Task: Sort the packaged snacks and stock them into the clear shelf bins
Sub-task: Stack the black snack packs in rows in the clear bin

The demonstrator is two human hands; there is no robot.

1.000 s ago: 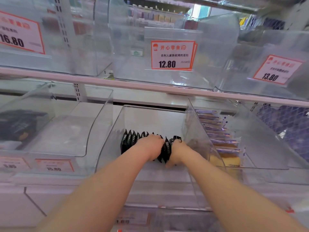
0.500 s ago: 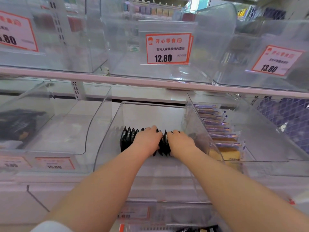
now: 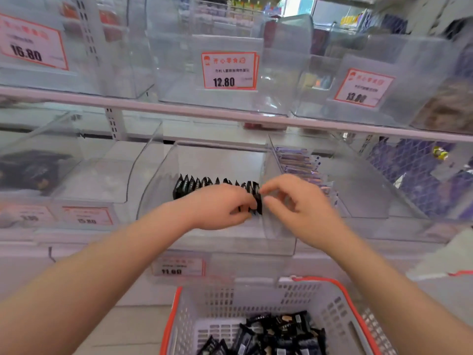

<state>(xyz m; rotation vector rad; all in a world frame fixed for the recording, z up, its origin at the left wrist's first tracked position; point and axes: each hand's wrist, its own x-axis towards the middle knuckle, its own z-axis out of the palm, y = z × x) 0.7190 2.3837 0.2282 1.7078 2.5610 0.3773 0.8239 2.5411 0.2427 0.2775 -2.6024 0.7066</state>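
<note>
A row of black snack packets (image 3: 194, 184) stands upright across the middle clear bin (image 3: 153, 175) on the lower shelf. My left hand (image 3: 217, 206) lies over the right part of the row, its fingers curled round the end packets. At the row's right end, my right hand (image 3: 299, 201) pinches the edge of the last packet between index finger and thumb. More black packets (image 3: 279, 334) lie loose in the white and orange basket (image 3: 176, 316) below the shelf.
The bin to the right holds purple and orange packets (image 3: 297, 160). The left bin holds dark packs (image 3: 30, 170). Clear bins with price tags (image 3: 229, 70) fill the upper shelf. A wire mesh panel (image 3: 414, 170) stands at far right.
My right hand has slid off the row to its right end and opened into a pinch. The view has pulled back and down, so the basket now shows.
</note>
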